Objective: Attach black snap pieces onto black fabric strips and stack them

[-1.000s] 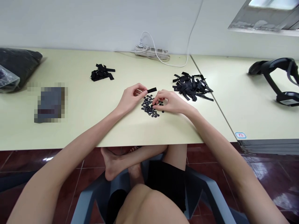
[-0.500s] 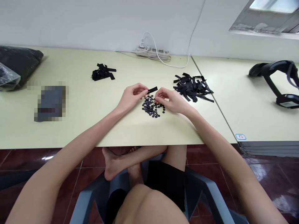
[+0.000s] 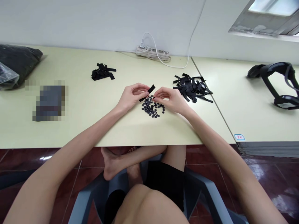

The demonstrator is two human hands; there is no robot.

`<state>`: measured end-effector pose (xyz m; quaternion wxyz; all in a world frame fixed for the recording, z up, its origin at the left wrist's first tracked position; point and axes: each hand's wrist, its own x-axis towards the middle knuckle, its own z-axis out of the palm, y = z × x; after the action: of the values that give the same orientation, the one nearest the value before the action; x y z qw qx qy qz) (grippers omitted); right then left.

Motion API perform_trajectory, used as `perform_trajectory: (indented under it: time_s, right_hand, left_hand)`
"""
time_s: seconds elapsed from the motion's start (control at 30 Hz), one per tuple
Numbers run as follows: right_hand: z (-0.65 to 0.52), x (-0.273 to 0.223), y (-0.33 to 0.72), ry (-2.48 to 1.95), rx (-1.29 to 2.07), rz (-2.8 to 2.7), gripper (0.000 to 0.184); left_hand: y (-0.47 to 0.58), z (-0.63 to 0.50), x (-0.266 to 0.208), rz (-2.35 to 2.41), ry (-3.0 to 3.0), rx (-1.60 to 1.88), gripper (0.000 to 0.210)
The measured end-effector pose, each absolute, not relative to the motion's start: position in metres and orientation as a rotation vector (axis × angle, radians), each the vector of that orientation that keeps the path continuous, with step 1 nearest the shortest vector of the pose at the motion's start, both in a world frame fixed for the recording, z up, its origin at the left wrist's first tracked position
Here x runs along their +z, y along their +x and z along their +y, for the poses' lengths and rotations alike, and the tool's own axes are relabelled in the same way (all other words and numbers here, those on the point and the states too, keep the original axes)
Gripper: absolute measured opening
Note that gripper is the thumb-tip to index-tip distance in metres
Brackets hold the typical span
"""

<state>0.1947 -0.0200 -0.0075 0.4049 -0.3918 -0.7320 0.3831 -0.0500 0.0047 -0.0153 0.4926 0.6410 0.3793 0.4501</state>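
My left hand (image 3: 137, 94) is closed in a pinch on a short black fabric strip (image 3: 151, 89), which slants up to the right from the fingers; its other end shows below the thumb. Beside it, my right hand (image 3: 168, 98) pinches a small dark piece at its fingertips, which looks like one of the discs. The two hands are close together but apart. Under and between them lies a loose pile of small round black discs (image 3: 153, 109), like snap buttons, partly hidden by the fingers.
A big heap of black strips (image 3: 192, 87) lies right of my hands, a smaller heap (image 3: 102, 72) at the back left. A power strip (image 3: 153, 53) sits by the wall. Left are a black bag (image 3: 20, 65) and a blurred dark object (image 3: 49, 101); far right, a black headset-like frame (image 3: 268, 79).
The fabric strip has tilted more steeply in my left hand, and its lower end now shows below the thumb. My right hand has shifted slightly left, still pinched.
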Motion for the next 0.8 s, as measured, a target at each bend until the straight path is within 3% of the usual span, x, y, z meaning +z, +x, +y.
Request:
perform_trajectory:
  time_s: [0.67, 0.8]
  right_hand:
    - [-0.0237, -0.0047, 0.1880, -0.947, 0.979, -1.816, 0.036]
    - [-0.0248, -0.0054, 0.1870, -0.967, 0.884, -1.859, 0.029]
  left_hand:
    - [-0.0479, 0.0012, -0.0143, 0.938, 1.535, 1.094, 0.037]
    - [-0.0469, -0.0018, -0.0110, 0.909, 1.519, 1.109, 0.033]
